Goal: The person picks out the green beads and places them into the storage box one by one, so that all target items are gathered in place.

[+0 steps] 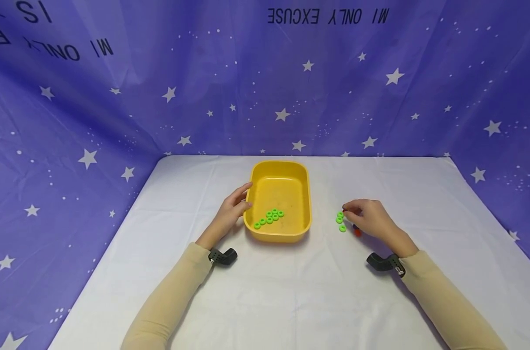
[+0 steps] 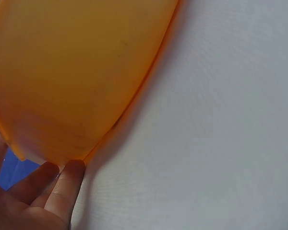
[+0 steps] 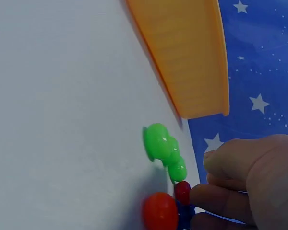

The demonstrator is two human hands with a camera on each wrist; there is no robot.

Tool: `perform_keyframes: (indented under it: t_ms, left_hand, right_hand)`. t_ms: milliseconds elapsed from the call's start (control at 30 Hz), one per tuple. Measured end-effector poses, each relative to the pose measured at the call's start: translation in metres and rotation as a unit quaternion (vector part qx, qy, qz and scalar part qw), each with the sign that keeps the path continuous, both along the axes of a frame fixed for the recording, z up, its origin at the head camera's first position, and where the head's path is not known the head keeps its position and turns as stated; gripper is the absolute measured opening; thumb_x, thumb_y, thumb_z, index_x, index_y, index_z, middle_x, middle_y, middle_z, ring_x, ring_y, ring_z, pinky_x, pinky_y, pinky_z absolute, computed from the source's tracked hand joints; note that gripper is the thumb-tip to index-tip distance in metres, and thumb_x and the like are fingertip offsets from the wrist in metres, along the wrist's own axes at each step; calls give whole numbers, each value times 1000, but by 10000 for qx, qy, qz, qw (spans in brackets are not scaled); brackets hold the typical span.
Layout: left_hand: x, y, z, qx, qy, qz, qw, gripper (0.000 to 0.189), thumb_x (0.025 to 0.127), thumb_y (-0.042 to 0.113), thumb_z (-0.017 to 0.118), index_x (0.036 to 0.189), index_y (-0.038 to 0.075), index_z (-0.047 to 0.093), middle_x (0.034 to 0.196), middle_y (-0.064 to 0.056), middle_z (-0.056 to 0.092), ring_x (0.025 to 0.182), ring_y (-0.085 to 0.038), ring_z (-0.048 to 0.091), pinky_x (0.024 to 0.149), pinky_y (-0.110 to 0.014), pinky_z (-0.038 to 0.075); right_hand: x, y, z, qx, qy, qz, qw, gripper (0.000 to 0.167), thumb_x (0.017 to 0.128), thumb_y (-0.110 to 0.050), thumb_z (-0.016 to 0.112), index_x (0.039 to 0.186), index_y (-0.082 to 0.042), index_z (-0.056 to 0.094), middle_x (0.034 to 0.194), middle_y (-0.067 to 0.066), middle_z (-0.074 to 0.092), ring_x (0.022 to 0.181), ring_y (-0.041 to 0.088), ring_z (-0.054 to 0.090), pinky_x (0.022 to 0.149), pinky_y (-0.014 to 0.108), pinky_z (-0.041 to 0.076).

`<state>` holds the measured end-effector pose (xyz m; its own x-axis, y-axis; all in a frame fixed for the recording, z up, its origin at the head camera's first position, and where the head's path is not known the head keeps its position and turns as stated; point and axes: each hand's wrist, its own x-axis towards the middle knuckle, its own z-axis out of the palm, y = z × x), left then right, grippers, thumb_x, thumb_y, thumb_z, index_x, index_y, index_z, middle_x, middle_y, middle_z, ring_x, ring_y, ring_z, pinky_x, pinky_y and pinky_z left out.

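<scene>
A yellow plastic bin (image 1: 279,238) stands on the white cloth, several green ring-shaped beads (image 1: 269,220) lying in its near part. At the bin's left side is my left hand (image 1: 230,211), thumb and fingers parted and their tips touching the rim and outer wall. To the right of the bin, my right hand (image 1: 370,217) is low over a small group of beads. Its fingertips are right at a dark red bead (image 3: 182,192). Three green beads (image 3: 158,142) lie just left of that hand. Partly hidden near it are an orange-red bead (image 3: 160,211) and a dark blue bead (image 3: 185,215).
White cloth (image 1: 269,291) covers the table. Purple-blue fabric (image 1: 282,87) with white stars and lettering hangs behind and at both sides. A black wrist mount (image 1: 223,256) is worn on the left arm, another black mount (image 1: 383,262) on the right.
</scene>
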<state>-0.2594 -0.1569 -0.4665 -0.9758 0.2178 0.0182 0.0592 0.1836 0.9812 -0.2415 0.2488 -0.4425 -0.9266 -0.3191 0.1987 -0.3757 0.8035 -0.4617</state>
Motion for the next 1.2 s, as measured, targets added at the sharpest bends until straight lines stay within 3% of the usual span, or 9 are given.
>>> perform_keyframes:
  t_ms: [233, 500, 600, 833, 900, 967, 1200]
  left_hand:
    - [1, 1, 2, 15, -8, 18, 10000, 65, 95, 12, 54, 157, 24, 41, 158, -18, 45, 140, -35, 51, 103, -45, 53]
    - [0, 1, 1, 48, -19, -45, 10000, 65, 96, 11, 54, 158, 23, 39, 159, -19, 44, 140, -37, 51, 104, -44, 53]
    - [3, 1, 7, 53, -64, -62, 9999, 66, 96, 9, 54, 159, 21, 38, 160, -20, 43, 141, -37, 50, 104, -44, 52]
    - [21, 5, 38, -27, -117, -90, 9999, 65, 95, 7, 53, 158, 12, 38, 158, -25, 42, 141, -39, 49, 104, -43, 52]
    - [22, 5, 39, -66, -146, -87, 9998, 65, 95, 7, 53, 159, 13, 37, 158, -25, 42, 141, -38, 49, 103, -40, 52]
    - [19, 4, 35, -98, -167, -79, 9998, 66, 96, 7, 52, 159, 13, 37, 159, -24, 42, 141, -38, 49, 100, -37, 53]
    - [1, 2, 6, 79, -146, -49, 9998, 66, 96, 8, 53, 160, 18, 36, 160, -22, 42, 141, -38, 49, 95, -32, 52]
  right_hand:
    - [-1, -1, -8, 185, -103, -1, 9998, 24, 91, -11, 69, 111, 0, 76, 103, 15, 78, 96, 32, 73, 89, 52, 56]
    - [-1, -2, -11, 261, 43, 44, 9996, 26, 89, -9, 69, 112, 3, 75, 103, 18, 77, 92, 31, 72, 85, 51, 56]
    - [-1, -4, -12, 306, 102, 90, 9994, 27, 88, -8, 70, 112, 3, 75, 98, 15, 77, 84, 25, 69, 79, 46, 55]
    - [-2, -8, -12, 436, 131, 94, 9989, 28, 86, -10, 72, 112, 1, 76, 89, 10, 73, 74, 16, 57, 70, 35, 48]
    - [-1, -8, -12, 430, 194, 122, 9988, 26, 86, -10, 72, 109, 1, 77, 86, 9, 72, 73, 15, 56, 69, 34, 47]
    - [-1, -8, -13, 402, 246, 141, 9988, 23, 85, -9, 73, 105, 0, 77, 84, 7, 71, 72, 15, 56, 68, 33, 46]
    - [-1, -7, -17, 434, 315, 53, 9985, 18, 82, -11, 76, 97, -1, 78, 80, 5, 70, 72, 15, 60, 69, 36, 49]
